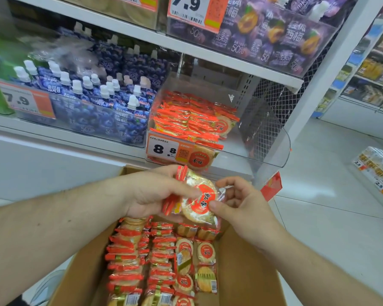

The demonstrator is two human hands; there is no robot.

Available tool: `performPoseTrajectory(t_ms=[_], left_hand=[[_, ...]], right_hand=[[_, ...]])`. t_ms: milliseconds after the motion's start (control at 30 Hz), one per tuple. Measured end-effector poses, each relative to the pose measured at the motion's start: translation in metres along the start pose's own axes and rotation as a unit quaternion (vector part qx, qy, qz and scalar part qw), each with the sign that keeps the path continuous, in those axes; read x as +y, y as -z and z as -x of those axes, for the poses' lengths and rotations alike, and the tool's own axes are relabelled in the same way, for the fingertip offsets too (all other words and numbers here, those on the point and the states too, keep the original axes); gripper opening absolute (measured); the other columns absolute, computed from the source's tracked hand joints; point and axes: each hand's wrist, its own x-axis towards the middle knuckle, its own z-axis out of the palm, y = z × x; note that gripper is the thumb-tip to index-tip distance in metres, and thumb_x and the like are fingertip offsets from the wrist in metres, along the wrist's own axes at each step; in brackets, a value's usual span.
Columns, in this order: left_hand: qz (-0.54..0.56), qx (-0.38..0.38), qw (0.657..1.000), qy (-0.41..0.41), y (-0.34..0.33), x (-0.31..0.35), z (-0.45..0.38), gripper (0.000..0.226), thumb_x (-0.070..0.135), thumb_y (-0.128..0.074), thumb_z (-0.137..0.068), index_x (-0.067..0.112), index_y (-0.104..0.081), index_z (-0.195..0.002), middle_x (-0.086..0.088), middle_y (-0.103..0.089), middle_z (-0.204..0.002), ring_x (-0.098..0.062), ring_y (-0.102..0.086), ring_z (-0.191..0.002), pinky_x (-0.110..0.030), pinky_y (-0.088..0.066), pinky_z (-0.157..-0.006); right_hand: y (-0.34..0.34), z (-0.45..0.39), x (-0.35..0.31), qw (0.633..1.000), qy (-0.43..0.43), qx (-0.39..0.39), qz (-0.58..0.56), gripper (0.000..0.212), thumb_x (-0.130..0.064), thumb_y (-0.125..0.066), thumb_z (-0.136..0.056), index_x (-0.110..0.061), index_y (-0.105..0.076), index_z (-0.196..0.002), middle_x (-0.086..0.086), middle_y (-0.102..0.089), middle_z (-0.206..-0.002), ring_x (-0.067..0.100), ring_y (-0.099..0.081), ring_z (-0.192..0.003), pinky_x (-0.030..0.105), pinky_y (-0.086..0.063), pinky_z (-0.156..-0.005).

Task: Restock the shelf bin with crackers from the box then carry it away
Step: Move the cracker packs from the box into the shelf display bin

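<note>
Crackers in clear film with orange-red crimped ends: the held cracker packs (197, 199) are judged light, with slick wrapping and brittle contents, so a firm squeeze across the flat faces could snap them; the sealed ends and the rim of the round biscuit look the safer places to take hold. The bundle sits above the open cardboard box (241, 268) and just below the front of the clear shelf bin (268, 138), touching neither. Left hand (150, 193) grips the bundle from its left side, fingers curled round the back and thumb lying across the front near the red crimps. Right hand (239, 199) pinches the right edge, thumb on the front face beside the orange label, forefinger bent over the top corner of the film. The bin is stocked on its left side only, its right side showing bare wall. Box rows below appear largely full, so restocking is judged far from finished.
</note>
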Motion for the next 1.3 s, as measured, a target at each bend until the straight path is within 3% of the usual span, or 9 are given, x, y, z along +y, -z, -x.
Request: performPoseTrajectory(t_ms=[133,233,367,467,633,767,900,1033,1300], left_hand=[[-0.064,0.026,0.997,-0.030,0.001,-0.007,-0.004,0.049,-0.009,-0.073,-0.076,0.019,-0.057,-0.113,-0.010,-0.071,-0.105,-0.034,-0.070,-0.096,-0.059,-0.053,-0.088],[-0.130,0.046,0.989,-0.058,0.004,-0.006,-0.003,0.050,-0.004,-0.076,-0.072,0.025,-0.059,-0.110,-0.004,-0.073,-0.101,-0.028,-0.072,-0.088,-0.053,-0.056,-0.083],[-0.263,0.000,0.959,-0.108,0.002,0.002,0.002,0.050,0.007,-0.082,-0.070,0.033,-0.063,-0.109,0.006,-0.072,-0.101,-0.014,-0.071,-0.086,-0.039,-0.059,-0.079],[-0.298,-0.029,0.943,-0.149,0.001,0.008,0.001,0.048,0.014,-0.083,-0.073,0.035,-0.063,-0.111,0.012,-0.068,-0.105,-0.003,-0.067,-0.089,-0.023,-0.057,-0.079],[-0.227,0.047,0.938,-0.258,0.007,0.016,-0.012,0.035,0.033,-0.080,-0.075,0.039,-0.061,-0.104,0.009,-0.066,-0.105,-0.003,-0.063,-0.090,-0.023,-0.053,-0.084],[-0.361,0.175,0.866,-0.300,0.011,0.020,-0.020,0.048,0.030,-0.070,-0.081,0.035,-0.053,-0.125,0.014,-0.055,-0.118,-0.005,-0.051,-0.109,-0.028,-0.044,-0.098],[-0.531,0.206,0.761,-0.310,0.015,0.019,-0.034,0.051,0.037,-0.058,-0.082,0.035,-0.049,-0.133,0.018,-0.045,-0.129,-0.010,-0.033,-0.127,-0.033,-0.022,-0.105],[-0.579,0.207,0.724,-0.313,0.022,0.014,-0.050,0.050,0.036,-0.056,-0.078,0.034,-0.055,-0.127,0.014,-0.044,-0.131,-0.013,-0.030,-0.129,-0.036,-0.016,-0.104],[-0.534,0.235,0.725,-0.366,0.029,0.000,-0.068,0.037,0.029,-0.059,-0.066,0.031,-0.066,-0.102,0.016,-0.055,-0.111,-0.011,-0.043,-0.110,-0.028,-0.016,-0.095]], right_hand=[[-0.002,0.000,-0.002,0.988,0.012,0.001,0.156,0.028,-0.031,-0.079,-0.075,-0.031,-0.057,-0.092,-0.012,-0.060,-0.076,-0.001,-0.049,-0.059,0.016,-0.046,-0.061],[0.001,-0.003,-0.005,0.982,-0.003,-0.006,0.189,0.046,-0.035,-0.081,-0.071,-0.033,-0.053,-0.107,-0.016,-0.061,-0.102,0.003,-0.050,-0.067,0.020,-0.048,-0.069],[-0.001,-0.002,-0.009,0.990,-0.002,-0.093,0.102,0.058,-0.018,-0.081,-0.075,-0.028,-0.050,-0.123,-0.010,-0.062,-0.115,-0.001,-0.055,-0.063,0.017,-0.048,-0.061],[-0.003,0.000,-0.009,0.990,0.001,-0.143,0.010,0.044,-0.003,-0.074,-0.080,-0.018,-0.058,-0.118,0.000,-0.071,-0.106,0.007,-0.070,-0.087,0.020,-0.055,-0.072],[0.027,-0.013,-0.024,0.997,0.004,-0.026,-0.076,0.035,0.006,-0.070,-0.079,-0.005,-0.062,-0.111,0.006,-0.074,-0.097,0.015,-0.072,-0.086,0.024,-0.057,-0.070],[0.070,-0.045,-0.054,0.990,0.020,0.113,-0.081,0.022,0.007,-0.064,-0.085,-0.005,-0.061,-0.104,0.002,-0.068,-0.078,-0.004,-0.060,-0.051,0.009,-0.043,-0.047],[0.092,-0.106,-0.050,0.990,-0.015,0.137,0.010,0.026,-0.001,-0.070,-0.085,-0.011,-0.058,-0.105,0.006,-0.068,-0.096,0.005,-0.066,-0.071,0.019,-0.051,-0.059],[0.088,-0.172,-0.023,0.987,-0.062,0.138,0.062,0.036,0.000,-0.075,-0.080,-0.011,-0.060,-0.111,0.010,-0.068,-0.111,0.023,-0.065,-0.093,0.040,-0.055,-0.084],[0.060,-0.245,0.007,0.976,-0.158,0.111,0.102,0.018,-0.010,-0.071,-0.087,-0.006,-0.058,-0.100,0.010,-0.068,-0.086,0.017,-0.063,-0.060,0.028,-0.049,-0.051]])
